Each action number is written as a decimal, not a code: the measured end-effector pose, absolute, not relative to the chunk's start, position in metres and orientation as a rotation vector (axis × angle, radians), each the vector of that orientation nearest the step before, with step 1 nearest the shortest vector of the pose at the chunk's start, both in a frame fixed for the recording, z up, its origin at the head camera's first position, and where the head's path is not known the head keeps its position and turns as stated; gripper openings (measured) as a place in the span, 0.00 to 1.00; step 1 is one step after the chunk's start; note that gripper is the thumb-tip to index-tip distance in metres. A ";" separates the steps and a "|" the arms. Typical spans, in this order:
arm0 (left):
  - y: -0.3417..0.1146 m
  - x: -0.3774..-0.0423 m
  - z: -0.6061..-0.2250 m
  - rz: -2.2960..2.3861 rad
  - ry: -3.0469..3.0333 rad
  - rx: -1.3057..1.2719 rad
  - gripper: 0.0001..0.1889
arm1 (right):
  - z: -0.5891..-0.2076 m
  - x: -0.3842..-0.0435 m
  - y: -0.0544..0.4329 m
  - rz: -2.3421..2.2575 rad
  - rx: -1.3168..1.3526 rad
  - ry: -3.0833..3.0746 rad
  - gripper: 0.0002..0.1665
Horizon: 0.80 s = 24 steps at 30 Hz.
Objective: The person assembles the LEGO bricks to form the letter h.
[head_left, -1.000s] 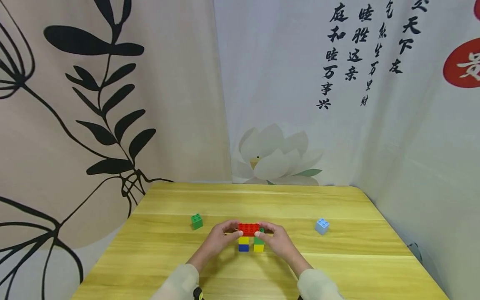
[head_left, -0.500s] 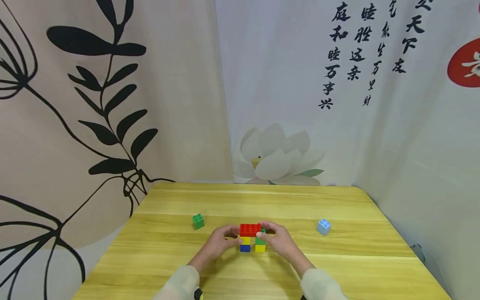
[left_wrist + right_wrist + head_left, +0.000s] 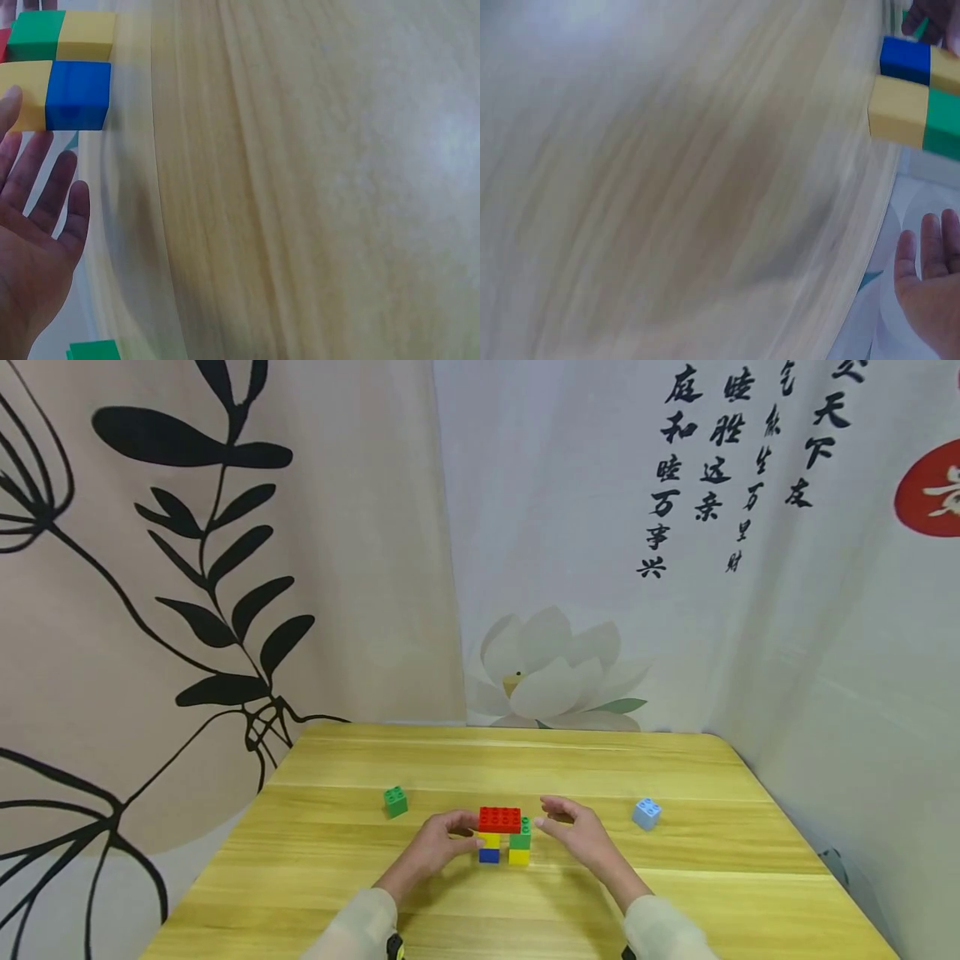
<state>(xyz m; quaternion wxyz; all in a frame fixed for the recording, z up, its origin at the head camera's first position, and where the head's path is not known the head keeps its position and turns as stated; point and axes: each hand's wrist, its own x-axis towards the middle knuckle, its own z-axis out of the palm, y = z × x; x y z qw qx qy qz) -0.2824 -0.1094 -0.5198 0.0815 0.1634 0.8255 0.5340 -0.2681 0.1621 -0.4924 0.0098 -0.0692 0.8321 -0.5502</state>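
Two big cloths are hung as background: on the left cloth (image 3: 375,568) a black plant is printed, on the right cloth (image 3: 555,518) a pale lotus (image 3: 555,664) and columns of Chinese characters (image 3: 656,485), of which 庭和睦万事兴 and 睦胜远亲 can be read. Before them is placed the wood-grain surface (image 3: 637,893).

The left hand (image 3: 438,845) is set at one pillar of the brick arch (image 3: 499,827); its fingers are half bent and the thumb is laid on the upper yellow brick (image 3: 489,841), so a light pinch is made, presumably for steadiness. The right hand (image 3: 576,831) is held just beside the other pillar, with parted fingers, and nothing is gripped.

The arch is stood upright between the hands. Its long red brick (image 3: 499,817) is laid across both pillars, supported at each end, but the stacked green brick (image 3: 520,841) is only partly covered. The pillar feet are formed by a blue brick (image 3: 489,857) and a lower yellow brick (image 3: 518,857). Well apart, a loose green brick (image 3: 395,802) and a light blue brick (image 3: 647,813) are placed, perhaps to leave working room. No brand can be read on the bricks.
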 end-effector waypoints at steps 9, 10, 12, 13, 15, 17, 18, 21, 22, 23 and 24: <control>-0.111 -0.283 -0.518 1.594 2.453 0.465 0.21 | -0.488 -0.276 0.196 -1.694 -0.108 2.671 0.31; -0.112 -0.283 -0.519 1.595 2.450 0.464 0.21 | -0.487 -0.277 0.201 -1.692 -0.104 2.682 0.32; -0.112 -0.283 -0.519 1.599 2.444 0.464 0.21 | -0.484 -0.279 0.211 -1.690 -0.086 2.707 0.32; -0.112 -0.284 -0.519 1.600 2.444 0.469 0.21 | -0.483 -0.279 0.216 -1.688 -0.076 2.719 0.33; -0.112 -0.284 -0.519 1.599 2.444 0.473 0.21 | -0.479 -0.280 0.225 -1.671 -0.059 2.750 0.33; -0.112 -0.285 -0.519 1.596 2.443 0.469 0.21 | -0.476 -0.280 0.234 -1.657 -0.030 2.770 0.33; -0.112 -0.285 -0.519 1.594 2.441 0.462 0.21 | -0.474 -0.280 0.238 -1.653 -0.017 2.773 0.34; -0.112 -0.286 -0.519 1.595 2.437 0.450 0.20 | -0.471 -0.281 0.249 -1.642 0.031 2.795 0.34; -0.112 -0.286 -0.519 1.597 2.435 0.442 0.20 | -0.471 -0.281 0.253 -1.640 0.046 2.802 0.34; -0.111 -0.286 -0.519 1.600 2.433 0.439 0.20 | -0.470 -0.281 0.256 -1.637 0.064 2.808 0.35; -0.111 -0.286 -0.520 1.603 2.432 0.439 0.20 | -0.470 -0.281 0.260 -1.630 0.078 2.819 0.35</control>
